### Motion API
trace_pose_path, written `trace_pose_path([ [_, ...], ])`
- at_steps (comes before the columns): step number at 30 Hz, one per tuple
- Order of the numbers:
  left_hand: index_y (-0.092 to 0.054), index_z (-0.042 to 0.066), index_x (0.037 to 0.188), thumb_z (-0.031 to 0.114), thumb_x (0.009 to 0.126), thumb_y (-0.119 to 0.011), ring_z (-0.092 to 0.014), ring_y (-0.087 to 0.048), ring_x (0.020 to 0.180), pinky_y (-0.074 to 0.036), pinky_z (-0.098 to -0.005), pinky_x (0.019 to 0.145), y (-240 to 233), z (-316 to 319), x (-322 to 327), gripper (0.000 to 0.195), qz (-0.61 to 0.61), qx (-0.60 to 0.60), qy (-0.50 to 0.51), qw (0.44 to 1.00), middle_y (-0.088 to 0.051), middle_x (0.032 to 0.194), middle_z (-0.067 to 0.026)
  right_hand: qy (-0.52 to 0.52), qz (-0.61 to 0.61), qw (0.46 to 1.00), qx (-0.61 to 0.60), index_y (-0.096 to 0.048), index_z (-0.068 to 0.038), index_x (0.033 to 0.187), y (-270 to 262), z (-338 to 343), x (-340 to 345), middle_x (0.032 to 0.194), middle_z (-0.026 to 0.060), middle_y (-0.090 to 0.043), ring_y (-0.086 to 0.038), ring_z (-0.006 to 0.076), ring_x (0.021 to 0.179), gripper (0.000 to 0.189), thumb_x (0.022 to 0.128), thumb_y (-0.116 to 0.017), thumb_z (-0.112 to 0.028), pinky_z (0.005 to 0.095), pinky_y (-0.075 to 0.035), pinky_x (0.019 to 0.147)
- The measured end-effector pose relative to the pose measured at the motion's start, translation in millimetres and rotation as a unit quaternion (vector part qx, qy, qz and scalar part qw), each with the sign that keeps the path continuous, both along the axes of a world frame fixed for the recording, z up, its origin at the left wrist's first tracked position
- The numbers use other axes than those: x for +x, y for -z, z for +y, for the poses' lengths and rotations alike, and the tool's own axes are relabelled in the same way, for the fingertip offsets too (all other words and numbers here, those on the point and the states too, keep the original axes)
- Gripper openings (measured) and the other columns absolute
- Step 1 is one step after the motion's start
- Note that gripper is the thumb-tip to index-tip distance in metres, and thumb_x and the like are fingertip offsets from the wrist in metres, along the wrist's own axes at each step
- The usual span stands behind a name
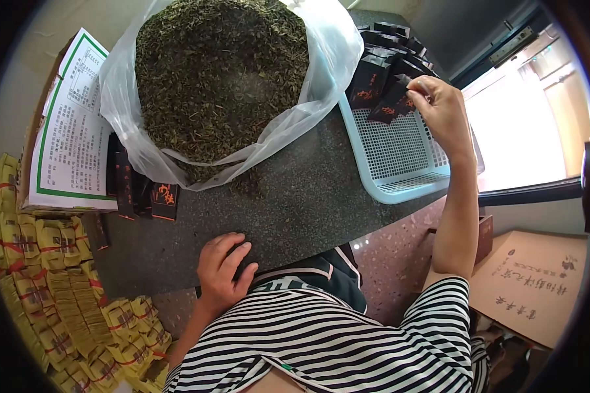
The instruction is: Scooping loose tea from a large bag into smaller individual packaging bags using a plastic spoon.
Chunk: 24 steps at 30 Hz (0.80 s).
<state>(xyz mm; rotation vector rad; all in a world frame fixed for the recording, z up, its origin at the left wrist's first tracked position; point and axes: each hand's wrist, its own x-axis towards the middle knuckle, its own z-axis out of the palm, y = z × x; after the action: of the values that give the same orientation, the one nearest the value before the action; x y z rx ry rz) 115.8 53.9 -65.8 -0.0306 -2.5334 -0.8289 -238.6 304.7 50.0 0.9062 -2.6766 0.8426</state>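
Observation:
My right hand (440, 108) pinches the top end of a small black sachet (392, 105) with orange writing. It is over the light blue plastic basket (373, 182), whose far part holds a heap of similar black sachets (368, 81). Holding nothing, my left hand (224, 267) rests at the near edge of the dark speckled tabletop (295, 191), its fingers a little apart. Beyond it stands a large clear plastic bag (270, 140), its mouth wide, filled with dried, shredded green-brown leaves (221, 73). Some leaf bits lie on the tabletop below the bag.
More black sachets (164, 199) lie beside a carton (73, 137) with a green-bordered printed panel at left. Bundled yellow paper packets (59, 290) are stacked lower left. A cardboard box (526, 290) bearing writing is at lower right, below a bright window (521, 123).

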Motion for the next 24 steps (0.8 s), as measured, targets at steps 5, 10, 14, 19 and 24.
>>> trace_pose_path([
  [5, -0.065, 0.005, 0.111, 0.012, 0.076, -0.076, -0.034, -0.063, 0.102, -0.049, -0.046, 0.088, 0.2, 1.5, -4.0, 0.037, 0.009, -0.01, -0.003, 1.0, -0.065, 0.113, -0.0141, -0.006, 0.012, 1.0, -0.008, -0.066, 0.005, 0.094, 2.0, -4.9, -12.5, 0.078, 0.0076, -0.065, -0.058, 0.0091, 0.071, 0.011, 0.09, -0.065, -0.005, 0.0253, -0.049, 0.069],
  [10, -0.067, 0.002, 0.107, 0.01, 0.076, -0.074, -0.034, -0.063, 0.098, -0.049, -0.0449, 0.085, -2.5, 2.1, -3.5, 0.033, 0.0, -0.007, -0.008, 1.0, -0.065, 0.11, -0.0153, -0.026, 0.029, 0.999, -0.031, -0.066, 0.005, 0.095, 2.5, -6.7, -19.8, 0.079, 0.0075, -0.065, -0.057, 0.009, 0.072, 0.012, 0.09, -0.066, -0.006, 0.0253, -0.049, 0.07],
  [14, -0.067, 0.003, 0.107, 0.01, 0.075, -0.074, -0.034, -0.063, 0.097, -0.049, -0.0443, 0.085, -2.5, 1.9, -4.4, 0.034, 0.01, -0.012, -0.006, 1.0, -0.065, 0.11, -0.0152, -0.017, 0.006, 0.999, -0.032, -0.068, 0.001, 0.102, 2.0, -8.5, -21.5, 0.08, 0.0063, -0.065, -0.057, 0.009, 0.072, 0.015, 0.09, -0.066, -0.008, 0.0255, -0.049, 0.07],
  [19, -0.066, 0.005, 0.108, 0.011, 0.076, -0.076, -0.033, -0.063, 0.098, -0.049, -0.0472, 0.087, -3.1, 2.1, -2.7, 0.034, 0.008, 0.0, -0.008, 1.0, -0.065, 0.111, -0.0136, 0.023, -0.012, 1.0, -0.013, -0.069, -0.004, 0.11, -2.2, -7.6, -14.9, 0.08, 0.0048, -0.066, -0.057, 0.0086, 0.071, 0.021, 0.09, -0.066, -0.009, 0.0269, -0.049, 0.068],
  [24, -0.066, 0.005, 0.108, 0.011, 0.076, -0.076, -0.033, -0.064, 0.097, -0.049, -0.0473, 0.086, -3.0, 1.7, -2.2, 0.034, 0.012, -0.002, -0.007, 1.0, -0.065, 0.11, -0.0137, 0.072, 0.011, 0.995, -0.065, -0.069, -0.005, 0.114, -7.6, 1.8, -3.0, 0.084, 0.0054, -0.068, -0.059, 0.0085, 0.074, 0.021, 0.094, -0.064, -0.011, 0.0246, -0.05, 0.07],
])
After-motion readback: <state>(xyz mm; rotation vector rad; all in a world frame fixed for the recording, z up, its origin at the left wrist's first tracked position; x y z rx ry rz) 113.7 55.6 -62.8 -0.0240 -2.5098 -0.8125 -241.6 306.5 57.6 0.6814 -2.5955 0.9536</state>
